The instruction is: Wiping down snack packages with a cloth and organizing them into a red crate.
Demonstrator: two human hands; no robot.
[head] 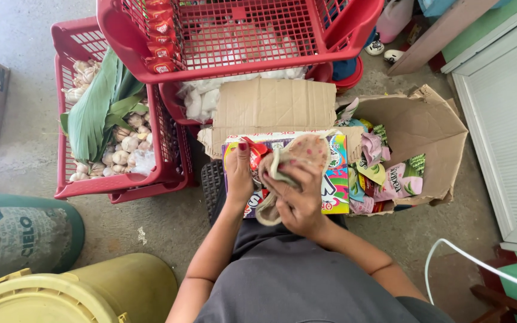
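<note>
A colourful printed box (335,179) rests on my lap in front of an open cardboard carton (426,128). My left hand (239,172) grips the box's left side, with its fingers over the top edge. My right hand (294,200) is closed on a beige patterned cloth (306,151) that is pressed against the face of the box. Part of the box is hidden by the cloth and my hands.
A red crate (172,173) at left holds garlic bulbs and green leaves. Another red basket (234,66) sits above it. The carton holds several bright snack packets (390,173). A yellow bin lid (49,299), a green drum (19,233) and a white hose (468,257) lie nearby.
</note>
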